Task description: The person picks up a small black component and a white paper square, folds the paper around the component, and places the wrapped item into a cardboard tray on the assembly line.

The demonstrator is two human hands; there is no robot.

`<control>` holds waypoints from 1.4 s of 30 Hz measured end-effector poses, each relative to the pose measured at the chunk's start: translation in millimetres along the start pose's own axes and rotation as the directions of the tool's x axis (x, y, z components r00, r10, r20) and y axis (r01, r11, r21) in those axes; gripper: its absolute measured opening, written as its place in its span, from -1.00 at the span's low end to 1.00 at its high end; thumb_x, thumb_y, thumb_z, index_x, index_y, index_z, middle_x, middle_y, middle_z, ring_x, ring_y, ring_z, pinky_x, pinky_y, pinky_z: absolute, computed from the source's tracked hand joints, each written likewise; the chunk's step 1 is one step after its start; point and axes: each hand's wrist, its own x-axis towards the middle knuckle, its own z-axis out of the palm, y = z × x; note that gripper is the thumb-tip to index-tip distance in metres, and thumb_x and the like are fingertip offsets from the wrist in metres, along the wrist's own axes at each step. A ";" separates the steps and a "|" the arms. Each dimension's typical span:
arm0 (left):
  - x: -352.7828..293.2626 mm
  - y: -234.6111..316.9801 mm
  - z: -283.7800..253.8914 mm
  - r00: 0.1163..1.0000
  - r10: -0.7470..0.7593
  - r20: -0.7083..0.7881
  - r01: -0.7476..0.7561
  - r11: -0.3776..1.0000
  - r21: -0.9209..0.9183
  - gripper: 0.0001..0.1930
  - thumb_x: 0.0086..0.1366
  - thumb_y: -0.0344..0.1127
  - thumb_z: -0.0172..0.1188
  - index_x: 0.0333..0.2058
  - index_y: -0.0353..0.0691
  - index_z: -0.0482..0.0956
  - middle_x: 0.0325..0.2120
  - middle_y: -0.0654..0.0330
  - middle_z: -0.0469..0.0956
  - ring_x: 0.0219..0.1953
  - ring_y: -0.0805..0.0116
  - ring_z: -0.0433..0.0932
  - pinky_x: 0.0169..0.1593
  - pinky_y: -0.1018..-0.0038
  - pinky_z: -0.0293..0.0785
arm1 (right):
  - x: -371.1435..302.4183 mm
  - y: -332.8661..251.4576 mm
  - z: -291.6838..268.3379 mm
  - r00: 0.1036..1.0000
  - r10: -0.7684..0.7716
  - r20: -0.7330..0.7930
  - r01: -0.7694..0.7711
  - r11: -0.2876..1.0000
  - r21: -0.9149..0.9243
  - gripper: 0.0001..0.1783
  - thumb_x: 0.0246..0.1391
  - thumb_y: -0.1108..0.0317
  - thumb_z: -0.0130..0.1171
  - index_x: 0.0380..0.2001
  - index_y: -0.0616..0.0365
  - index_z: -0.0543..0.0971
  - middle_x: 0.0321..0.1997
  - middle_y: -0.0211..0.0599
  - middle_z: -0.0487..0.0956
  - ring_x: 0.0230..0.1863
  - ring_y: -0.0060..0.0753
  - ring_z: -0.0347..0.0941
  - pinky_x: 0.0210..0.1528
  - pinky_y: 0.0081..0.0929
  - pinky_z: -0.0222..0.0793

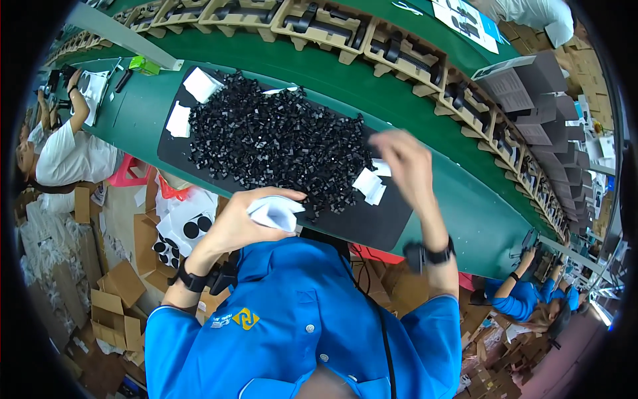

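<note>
My left hand [240, 225] is closed round a small white paper pouch [275, 211], its mouth spread toward the near edge of a pile. That pile is a broad heap of small black plastic parts [272, 136], spread over a dark mat [382, 229]. Above the heap's right end hovers my right hand [407, 163], fingers bent and smeared by motion; whether anything is between them I cannot make out. Just below it lie white pouches [370, 186] on the mat. More white pouches [201, 85] rest at the heap's far left corner.
Beyond the green bench [478, 233], a line of cardboard trays [319, 28] holds black tool-like parts. Grey boxes [518, 86] stand at the right. A small green box [143, 65] sits far left. Co-workers [73, 156] are at both sides. An open carton [116, 319] is on the floor.
</note>
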 end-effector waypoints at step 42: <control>-3.9 26.4 -1.8 0.934 0.357 0.021 -0.358 0.931 0.065 -0.34 -0.14 -0.56 0.31 0.07 -0.23 0.44 -0.25 0.12 0.59 -0.19 0.41 0.58 -0.04 0.48 0.47 | -9.0 -166.0 -5.9 0.923 -0.355 0.146 0.359 0.933 0.000 -0.71 -0.12 0.51 0.28 -0.23 0.19 0.62 -0.41 -0.25 0.57 -0.46 -0.38 0.52 -0.63 -0.56 0.40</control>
